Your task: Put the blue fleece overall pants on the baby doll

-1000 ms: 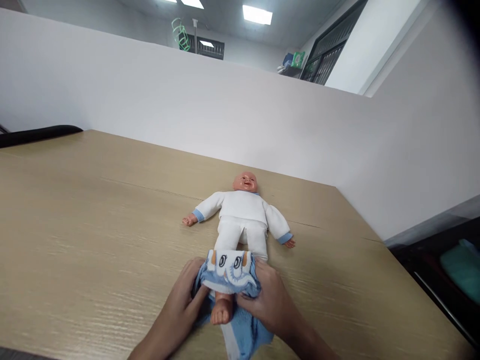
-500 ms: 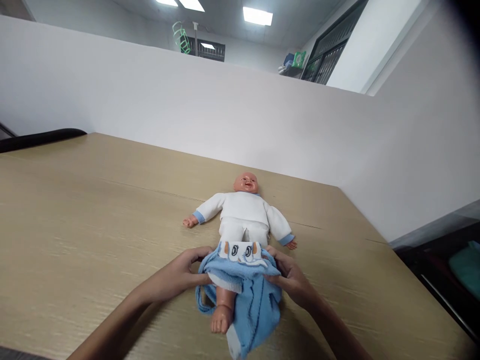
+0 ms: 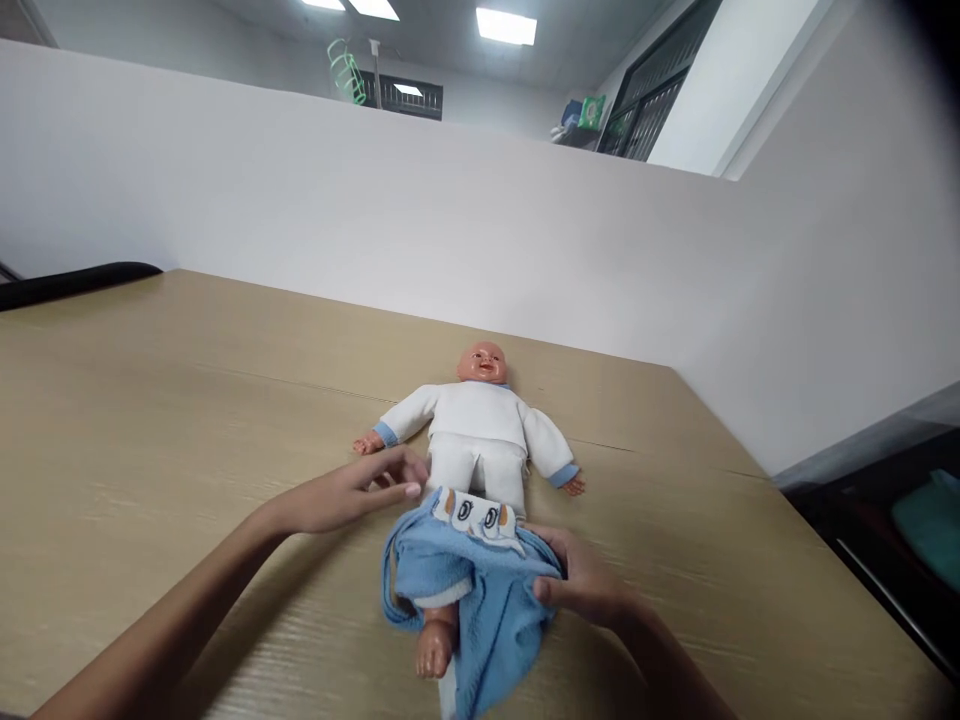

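Observation:
A baby doll lies on its back on the table, its head toward the wall, in a white long-sleeved top with blue cuffs. Light blue overalls with a white eyed patch and looped straps bunch around its lower legs. One bare foot pokes out of a leg opening; the other foot is hidden in the cloth. My left hand hovers beside the doll's hip, fingers apart and off the fabric. My right hand pinches the overalls at their right edge, thumb on top.
The wooden table stretches out on both sides of the doll. A white partition wall rises behind it. At the far left edge is a black curved object; dark furniture with a teal cloth stands at the right.
My left hand has let go of the overalls and moved up toward the doll's hip. The left trouser leg has dropped lower over the shin. My right hand keeps its hold.

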Motion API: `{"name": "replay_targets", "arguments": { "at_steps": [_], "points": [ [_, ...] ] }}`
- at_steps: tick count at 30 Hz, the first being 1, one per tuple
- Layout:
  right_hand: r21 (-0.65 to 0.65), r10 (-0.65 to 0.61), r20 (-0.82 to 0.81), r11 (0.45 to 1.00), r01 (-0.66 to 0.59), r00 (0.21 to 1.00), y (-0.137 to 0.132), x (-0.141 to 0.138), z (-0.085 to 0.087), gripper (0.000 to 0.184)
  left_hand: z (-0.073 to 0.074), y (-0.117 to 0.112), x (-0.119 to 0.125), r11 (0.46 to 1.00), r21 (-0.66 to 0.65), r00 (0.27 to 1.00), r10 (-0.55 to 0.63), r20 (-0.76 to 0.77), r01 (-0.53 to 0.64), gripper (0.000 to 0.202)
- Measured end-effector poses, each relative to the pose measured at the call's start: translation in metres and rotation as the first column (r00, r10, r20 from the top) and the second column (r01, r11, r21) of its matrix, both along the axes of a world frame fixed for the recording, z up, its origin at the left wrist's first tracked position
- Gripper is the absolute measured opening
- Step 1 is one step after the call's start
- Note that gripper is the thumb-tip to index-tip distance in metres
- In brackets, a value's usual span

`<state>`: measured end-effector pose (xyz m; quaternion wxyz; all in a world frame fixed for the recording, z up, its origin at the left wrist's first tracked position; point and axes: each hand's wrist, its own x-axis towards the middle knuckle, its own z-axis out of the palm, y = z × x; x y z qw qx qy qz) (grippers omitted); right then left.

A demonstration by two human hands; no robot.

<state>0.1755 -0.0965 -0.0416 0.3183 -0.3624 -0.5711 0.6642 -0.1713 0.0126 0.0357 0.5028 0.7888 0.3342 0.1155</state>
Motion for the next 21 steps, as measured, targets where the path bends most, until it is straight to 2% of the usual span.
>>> {"name": "replay_targets", "arguments": {
  "at_steps": [2, 3, 5, 7, 9, 10, 12, 15, 17, 19, 21],
  "points": [
    [0.003, -0.057, -0.008, 0.998, 0.057, 0.998, -0.003, 0.003, -0.004, 0.08, 0.012, -0.001, 0.01, 0.99, 0.137, 0.999, 0.049, -0.022, -0.045, 0.041],
    [-0.018, -0.115, -0.023, 0.993, 0.115, 0.993, -0.004, 0.004, -0.008, 0.077, 0.017, -0.001, 0.018, 0.98, 0.196, 0.999, 0.032, -0.018, -0.027, 0.041],
    [-0.107, -0.251, -0.066, 0.964, 0.244, 0.966, -0.006, 0.006, -0.018, 0.074, 0.028, -0.002, 0.035, 0.953, 0.294, 0.997, -0.076, -0.013, 0.077, 0.041],
    [-0.206, -0.361, -0.097, 0.919, 0.336, 0.928, -0.007, 0.006, -0.027, 0.077, 0.035, 0.0, 0.053, 0.903, 0.374, 0.977, -0.208, -0.051, 0.212, 0.042],
    [-0.229, -0.383, -0.105, 0.907, 0.353, 0.918, -0.008, 0.003, -0.03, 0.08, 0.038, 0.006, 0.071, 0.856, 0.395, 0.942, -0.316, -0.112, 0.334, 0.042],
    [-0.206, -0.369, -0.104, 0.916, 0.343, 0.923, -0.008, 0.001, -0.029, 0.077, 0.038, 0.011, 0.078, 0.848, 0.36, 0.921, -0.363, -0.141, 0.389, 0.042],
    [-0.119, -0.321, -0.088, 0.943, 0.31, 0.943, -0.008, -0.004, -0.022, 0.069, 0.036, 0.02, 0.091, 0.854, 0.2, 0.875, -0.454, -0.166, 0.481, 0.041],
    [-0.013, -0.195, -0.047, 0.981, 0.194, 0.98, -0.008, -0.009, -0.003, 0.065, 0.028, 0.031, 0.103, 0.833, -0.052, 0.831, -0.553, -0.063, 0.551, 0.038],
    [-0.003, -0.07, -0.009, 0.998, 0.07, 0.997, -0.009, -0.008, 0.009, 0.065, 0.021, 0.033, 0.108, 0.809, -0.104, 0.815, -0.577, 0.044, 0.578, 0.035],
    [-0.027, 0.027, 0.042, 0.999, -0.026, 0.999, -0.011, -0.005, 0.016, 0.058, 0.014, 0.032, 0.112, 0.799, -0.121, 0.808, -0.577, 0.115, 0.588, 0.033],
    [-0.053, 0.035, 0.057, 0.998, -0.031, 0.998, -0.012, 0.0, 0.016, 0.051, 0.008, 0.03, 0.113, 0.8, -0.138, 0.809, -0.562, 0.171, 0.584, 0.036]
  ]
}}
